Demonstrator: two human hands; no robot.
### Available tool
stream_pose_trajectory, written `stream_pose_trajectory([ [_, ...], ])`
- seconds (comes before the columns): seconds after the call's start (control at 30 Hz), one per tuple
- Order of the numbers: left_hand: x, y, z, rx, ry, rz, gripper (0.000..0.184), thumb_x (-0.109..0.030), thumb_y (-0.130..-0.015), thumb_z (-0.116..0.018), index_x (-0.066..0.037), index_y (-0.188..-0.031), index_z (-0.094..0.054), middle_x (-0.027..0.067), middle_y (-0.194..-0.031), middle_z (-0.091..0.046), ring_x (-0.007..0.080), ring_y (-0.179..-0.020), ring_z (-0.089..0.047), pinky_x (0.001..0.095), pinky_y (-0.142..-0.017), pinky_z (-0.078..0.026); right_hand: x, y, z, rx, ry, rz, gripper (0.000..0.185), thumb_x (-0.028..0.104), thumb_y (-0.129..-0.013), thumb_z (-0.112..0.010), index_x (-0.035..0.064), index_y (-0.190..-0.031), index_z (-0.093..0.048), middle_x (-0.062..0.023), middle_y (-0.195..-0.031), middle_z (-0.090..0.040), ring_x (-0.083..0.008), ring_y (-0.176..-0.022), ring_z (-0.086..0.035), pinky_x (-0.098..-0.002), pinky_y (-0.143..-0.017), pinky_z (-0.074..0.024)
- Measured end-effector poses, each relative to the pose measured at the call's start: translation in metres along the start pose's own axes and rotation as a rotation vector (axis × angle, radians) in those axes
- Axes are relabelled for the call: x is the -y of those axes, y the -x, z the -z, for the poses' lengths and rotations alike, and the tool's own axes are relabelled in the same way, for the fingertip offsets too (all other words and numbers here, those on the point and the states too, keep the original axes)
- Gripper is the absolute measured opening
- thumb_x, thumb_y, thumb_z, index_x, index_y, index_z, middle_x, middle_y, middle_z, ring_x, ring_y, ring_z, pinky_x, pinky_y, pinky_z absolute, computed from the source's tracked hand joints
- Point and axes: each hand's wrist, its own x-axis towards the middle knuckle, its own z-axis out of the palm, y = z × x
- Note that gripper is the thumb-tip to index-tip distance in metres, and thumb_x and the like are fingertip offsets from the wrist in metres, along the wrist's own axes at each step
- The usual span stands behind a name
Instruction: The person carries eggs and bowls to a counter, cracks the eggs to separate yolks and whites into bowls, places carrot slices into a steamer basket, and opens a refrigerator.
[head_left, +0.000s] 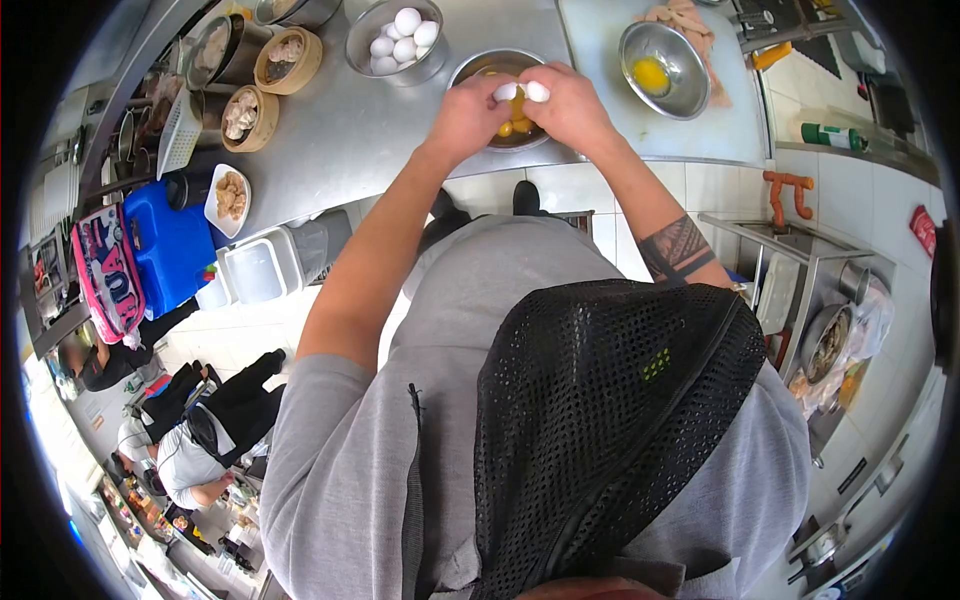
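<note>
My left hand (471, 118) and my right hand (567, 102) are together over a steel bowl (488, 57) near the counter's front edge. A cracked white eggshell is parted between them. One eggshell half (505, 92) is pinched in my left fingers, the other eggshell half (538, 92) in my right. Below the shells, several egg yolks (515, 127) lie in the bowl, partly hidden by my hands. Beyond my left hand stands a steel bowl of whole white eggs (405, 38). On my right, another steel bowl (690, 75) tilts slightly and holds yellow egg.
A white board (600, 130) lies under the right-hand bowl, with a crumpled cloth (690, 25) behind. Bamboo steamers (250, 118) and a white dish (230, 205) of food stand at left. Beside the counter is a blue container (165, 245). Other people (190, 455) are farther off at lower left.
</note>
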Motion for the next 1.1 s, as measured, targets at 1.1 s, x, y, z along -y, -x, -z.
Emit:
stream_pose_trajectory([
  [1.1,0.171,0.272,0.207,-0.833,0.515,0.344,0.059,-0.011,-0.083,-0.086,-0.004,-0.135,-0.059,0.0075,-0.109,-0.070,0.0144,-0.097,-0.068,0.0302,-0.086,-0.057,0.181,-0.009,-0.105,0.331,-0.717,-0.359,0.044,0.011,-0.099,-0.069,-0.0051,-0.138,-0.057,-0.0182,-0.127,-0.067,-0.0176,-0.081,-0.070,-0.0282,-0.063,-0.0574],
])
